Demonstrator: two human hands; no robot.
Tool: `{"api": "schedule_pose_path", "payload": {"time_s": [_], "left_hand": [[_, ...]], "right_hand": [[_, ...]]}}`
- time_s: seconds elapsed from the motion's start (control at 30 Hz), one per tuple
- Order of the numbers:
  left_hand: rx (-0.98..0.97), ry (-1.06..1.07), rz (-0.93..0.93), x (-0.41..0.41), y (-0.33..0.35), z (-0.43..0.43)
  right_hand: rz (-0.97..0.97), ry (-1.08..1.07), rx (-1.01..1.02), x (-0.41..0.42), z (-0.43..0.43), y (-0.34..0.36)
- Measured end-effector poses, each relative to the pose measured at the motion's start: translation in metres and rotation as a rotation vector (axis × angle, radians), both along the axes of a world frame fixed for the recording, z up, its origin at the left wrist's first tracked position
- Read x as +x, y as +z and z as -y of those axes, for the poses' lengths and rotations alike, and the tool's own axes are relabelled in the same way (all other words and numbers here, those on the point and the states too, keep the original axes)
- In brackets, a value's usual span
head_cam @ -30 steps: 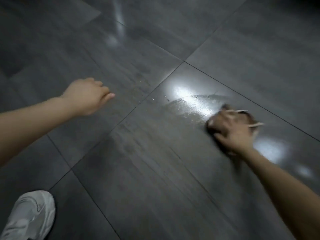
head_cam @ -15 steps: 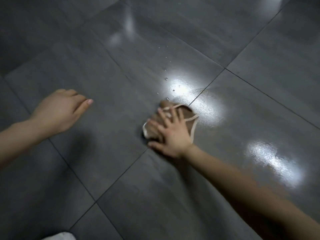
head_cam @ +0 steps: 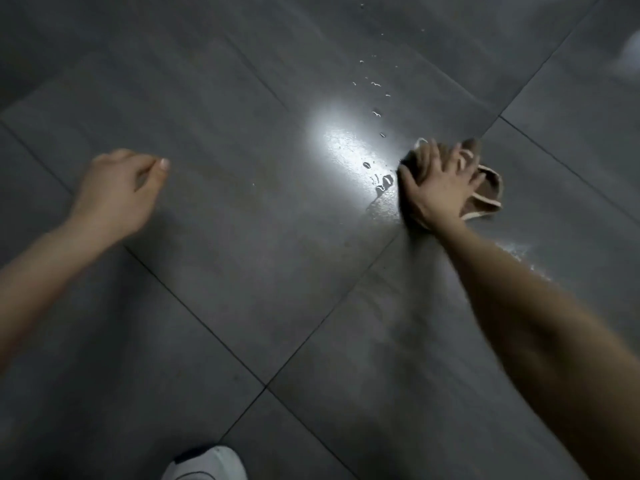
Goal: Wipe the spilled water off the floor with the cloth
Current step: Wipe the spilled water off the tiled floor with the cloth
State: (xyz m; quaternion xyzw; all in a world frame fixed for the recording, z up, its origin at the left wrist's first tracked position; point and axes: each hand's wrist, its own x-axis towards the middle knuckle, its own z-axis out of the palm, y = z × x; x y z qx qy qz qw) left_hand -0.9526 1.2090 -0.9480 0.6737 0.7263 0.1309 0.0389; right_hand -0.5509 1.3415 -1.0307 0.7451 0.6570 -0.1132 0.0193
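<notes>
My right hand presses flat, fingers spread, on a brown cloth with a pale edge, bunched on the dark grey tiled floor. Just left of the cloth a wet patch of spilled water shines under a light reflection, with small puddles at the cloth's edge. A trail of water droplets runs up from it toward the top of the view. My left hand hovers over the floor at the left, loosely curled and holding nothing.
A white shoe shows at the bottom edge. Tile joints cross the floor diagonally. A second wet sheen lies beside my right forearm.
My right hand has slid the cloth back to the right of the bright wet patch. The view has shifted, and the white shoe is again visible at the bottom.
</notes>
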Motion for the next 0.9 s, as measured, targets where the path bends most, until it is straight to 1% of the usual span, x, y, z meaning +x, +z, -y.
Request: {"api": "schedule_pose_path", "payload": {"time_s": [0.03,0.07,0.13,0.2,0.23,0.3,0.33,0.37,0.4,0.43,0.47,0.5,0.53,0.57,0.6,0.63,0.67,0.73,0.77,0.8,0.83,0.87,0.9], "left_hand": [[-0.004,0.025,0.016,-0.006,-0.003,0.003],[-0.008,0.042,0.031,-0.011,-0.007,0.005],[-0.010,0.063,0.070,-0.014,-0.013,0.007],[0.008,0.079,0.120,-0.010,-0.018,0.003],[0.015,0.084,0.149,-0.006,-0.022,0.000],[0.016,0.090,0.202,0.001,-0.030,-0.008],[0.013,0.095,0.223,0.004,-0.032,-0.011],[0.013,0.100,0.242,0.006,-0.034,-0.014],[0.021,0.105,0.256,0.007,-0.034,-0.017],[0.029,0.116,0.267,0.007,-0.033,-0.019],[0.044,0.134,0.276,0.006,-0.031,-0.020],[0.055,0.167,0.280,0.002,-0.030,-0.021],[0.061,0.203,0.280,-0.003,-0.029,-0.022],[0.055,0.239,0.278,-0.009,-0.026,-0.022],[0.046,0.262,0.275,-0.014,-0.023,-0.022],[0.035,0.277,0.272,-0.019,-0.019,-0.023],[0.026,0.283,0.267,-0.025,-0.015,-0.025],[0.010,0.284,0.249,-0.038,-0.008,-0.027],[0.001,0.272,0.237,-0.047,-0.006,-0.028],[-0.009,0.252,0.220,-0.057,-0.004,-0.027],[-0.027,0.229,0.203,-0.067,-0.003,-0.025],[-0.036,0.207,0.191,-0.076,-0.001,-0.023],[-0.038,0.202,0.189,-0.084,0.001,-0.021]], "right_hand": [[0.015,0.033,-0.009,-0.031,0.002,0.001],[0.020,0.143,0.000,-0.060,0.011,0.000],[-0.016,0.437,0.051,-0.108,0.054,-0.006],[-0.111,0.716,0.088,-0.132,0.124,-0.011],[-0.142,0.864,0.082,-0.132,0.161,-0.010],[-0.132,1.117,0.054,-0.102,0.214,-0.010],[-0.109,1.154,0.067,-0.075,0.227,-0.011],[-0.086,1.093,0.087,-0.043,0.235,-0.013],[-0.062,0.915,0.090,-0.008,0.240,-0.013],[-0.026,0.650,0.085,0.025,0.242,-0.011],[0.008,0.337,0.065,0.048,0.245,-0.005],[0.027,0.037,0.037,0.057,0.247,0.001],[0.031,-0.202,0.006,0.049,0.247,0.004],[0.034,-0.322,-0.011,0.026,0.245,0.006],[0.038,-0.303,-0.020,-0.004,0.244,0.007],[0.035,-0.173,-0.023,-0.036,0.242,0.005],[0.022,0.031,-0.024,-0.068,0.239,0.002],[0.010,0.524,0.004,-0.115,0.222,-0.004],[0.024,0.722,-0.007,-0.127,0.203,-0.001],[0.053,0.842,-0.011,-0.133,0.179,0.003],[0.081,0.875,-0.016,-0.135,0.153,0.007],[0.102,0.819,-0.077,-0.137,0.131,0.012],[0.092,0.680,-0.157,-0.139,0.114,0.015]]}}
